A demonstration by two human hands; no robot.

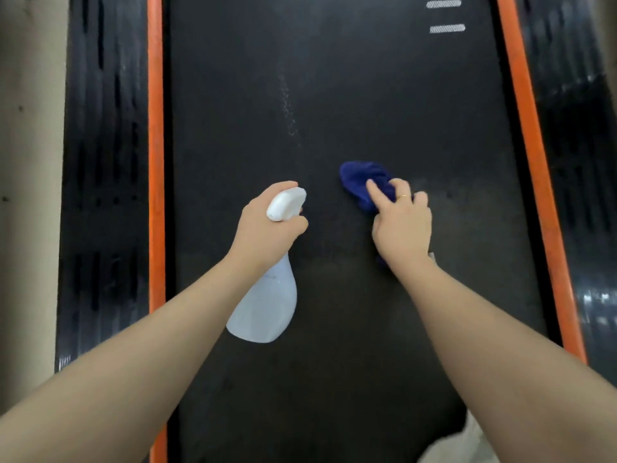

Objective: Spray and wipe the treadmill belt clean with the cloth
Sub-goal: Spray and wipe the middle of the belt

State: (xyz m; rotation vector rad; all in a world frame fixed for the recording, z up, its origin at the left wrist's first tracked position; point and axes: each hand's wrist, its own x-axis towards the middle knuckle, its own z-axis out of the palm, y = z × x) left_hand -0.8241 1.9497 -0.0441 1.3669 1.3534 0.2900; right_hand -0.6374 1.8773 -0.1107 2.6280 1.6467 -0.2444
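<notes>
The black treadmill belt (334, 95) fills the middle of the view. My left hand (267, 228) grips a white spray bottle (267, 305) by its neck, nozzle pointing forward; a fine streak of spray droplets (288, 108) lies on the belt ahead of it. My right hand (402, 225) holds a bunched dark blue cloth (359, 182) down on the belt, fingers curled over it. A ring is on one finger of that hand.
Orange strips (155, 162) (531, 128) border the belt on both sides, with black ribbed side rails (103, 162) beyond them. Two white hatched marks (445, 15) sit at the belt's far right. A beige wall (30, 162) runs along the left.
</notes>
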